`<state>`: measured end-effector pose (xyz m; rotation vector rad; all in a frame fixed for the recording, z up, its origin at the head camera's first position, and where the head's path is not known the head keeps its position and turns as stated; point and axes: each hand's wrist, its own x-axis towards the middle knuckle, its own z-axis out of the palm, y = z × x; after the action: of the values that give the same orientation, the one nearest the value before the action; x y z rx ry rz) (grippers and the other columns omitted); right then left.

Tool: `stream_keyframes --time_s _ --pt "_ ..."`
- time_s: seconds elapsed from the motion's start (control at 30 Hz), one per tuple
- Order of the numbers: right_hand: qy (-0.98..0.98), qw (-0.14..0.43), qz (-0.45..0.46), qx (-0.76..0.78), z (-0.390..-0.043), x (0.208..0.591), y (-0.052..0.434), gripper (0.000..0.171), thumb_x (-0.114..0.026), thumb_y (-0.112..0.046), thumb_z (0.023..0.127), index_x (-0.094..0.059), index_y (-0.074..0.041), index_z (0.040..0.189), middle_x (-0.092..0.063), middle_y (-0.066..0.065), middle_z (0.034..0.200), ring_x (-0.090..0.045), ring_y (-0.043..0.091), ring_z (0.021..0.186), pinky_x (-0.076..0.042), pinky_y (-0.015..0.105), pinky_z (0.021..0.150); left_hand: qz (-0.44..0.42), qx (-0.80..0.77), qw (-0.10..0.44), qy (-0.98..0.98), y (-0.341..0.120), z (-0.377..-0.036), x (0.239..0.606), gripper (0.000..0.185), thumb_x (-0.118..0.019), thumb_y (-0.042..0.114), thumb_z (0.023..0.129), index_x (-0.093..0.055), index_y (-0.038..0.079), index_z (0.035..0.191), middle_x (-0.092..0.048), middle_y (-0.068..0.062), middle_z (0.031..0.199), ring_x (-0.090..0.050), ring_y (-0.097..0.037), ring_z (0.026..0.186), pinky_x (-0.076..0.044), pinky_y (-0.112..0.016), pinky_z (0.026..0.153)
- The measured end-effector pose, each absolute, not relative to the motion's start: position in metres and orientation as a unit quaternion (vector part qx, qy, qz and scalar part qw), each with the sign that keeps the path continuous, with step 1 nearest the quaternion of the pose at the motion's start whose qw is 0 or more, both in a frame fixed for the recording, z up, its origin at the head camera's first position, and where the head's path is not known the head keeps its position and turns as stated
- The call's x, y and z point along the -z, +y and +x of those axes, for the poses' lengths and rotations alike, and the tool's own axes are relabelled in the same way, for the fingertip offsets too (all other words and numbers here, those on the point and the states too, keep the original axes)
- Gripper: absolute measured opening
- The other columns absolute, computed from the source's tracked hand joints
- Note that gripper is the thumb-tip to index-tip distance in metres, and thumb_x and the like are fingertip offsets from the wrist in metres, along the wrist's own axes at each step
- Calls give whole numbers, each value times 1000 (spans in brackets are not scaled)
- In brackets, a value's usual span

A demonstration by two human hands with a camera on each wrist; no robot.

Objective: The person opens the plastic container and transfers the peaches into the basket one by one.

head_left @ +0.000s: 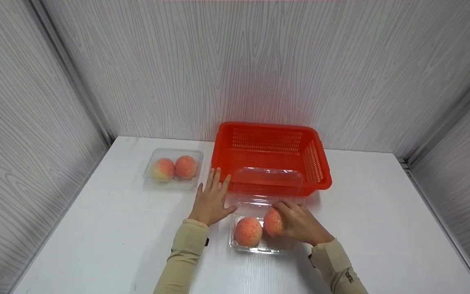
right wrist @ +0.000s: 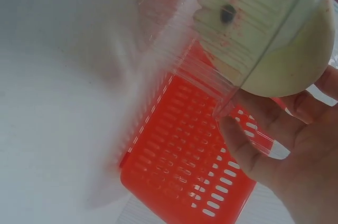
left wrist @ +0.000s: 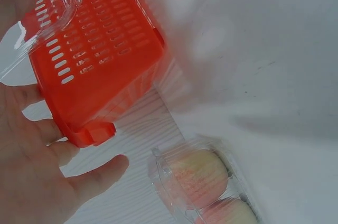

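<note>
Busy now with the right hand [head_left: 300,225]: gripping the right-hand peach [head_left: 273,222] with curled fingers, in or just above the right half of the open clear box [head_left: 255,250], too tight to call which. Sitting just beside it, in the left half: the other peach [head_left: 248,232]. Over to the left hand [head_left: 210,206], held with fingers straight and spread wide, right at the near left corner of the red basket [head_left: 267,157]; hard to tell whether touching the raised lid [head_left: 267,176]. Standing up behind the box, in front of the basket's near side, that clear lid. And out left on the white table [head_left: 382,204], well apart: a closed clear box [head_left: 174,153] with two more peaches [head_left: 186,167] side by side inside.
</note>
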<state>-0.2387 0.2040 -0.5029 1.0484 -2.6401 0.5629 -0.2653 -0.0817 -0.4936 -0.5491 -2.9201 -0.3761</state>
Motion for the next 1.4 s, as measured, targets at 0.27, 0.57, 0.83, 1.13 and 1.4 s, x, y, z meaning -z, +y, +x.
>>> stream_keyframes --time_s 0.27,0.57,0.83,1.13,1.4 --pt "-904 119 361 -196 -239 504 206 66 -87 -36 75 -63 -6 130 -63 11 128 -60 30 117 -50 55 98 -228 105 177 -952 -82 -254 511 88 -75 42 89 -36 1 155 -23 -24 164 -18 -40 151 -18 -61 119" --pt "-904 125 364 -187 -240 504 208 64 -86 -35 76 -63 -7 128 -63 10 126 -60 29 114 -52 55 95 -277 165 241 -916 -82 -236 521 58 -81 30 87 -60 1 132 -60 -15 136 -51 -33 131 -42 -51 109" --pt "-909 115 353 -193 -240 504 208 68 -86 -39 76 -62 -7 131 -62 13 131 -61 30 116 -51 56 97 -325 192 87 -922 -88 -222 526 81 -63 62 89 -54 5 145 -48 -14 153 -39 -37 142 -32 -56 115" --pt "-901 124 362 -204 -241 502 209 69 -88 -36 76 -61 -6 133 -62 13 131 -62 30 115 -52 53 97 -310 182 -27 -933 -85 -215 524 119 -72 72 75 -28 0 158 -25 -16 165 -16 -39 152 -19 -59 119" --pt "-900 105 345 -246 -239 497 211 72 -90 -31 75 -56 -8 134 -61 15 131 -59 36 119 -52 57 95 -308 169 -17 -936 -84 -216 520 115 -75 68 75 -32 -2 156 -28 -16 164 -21 -41 150 -21 -60 118"
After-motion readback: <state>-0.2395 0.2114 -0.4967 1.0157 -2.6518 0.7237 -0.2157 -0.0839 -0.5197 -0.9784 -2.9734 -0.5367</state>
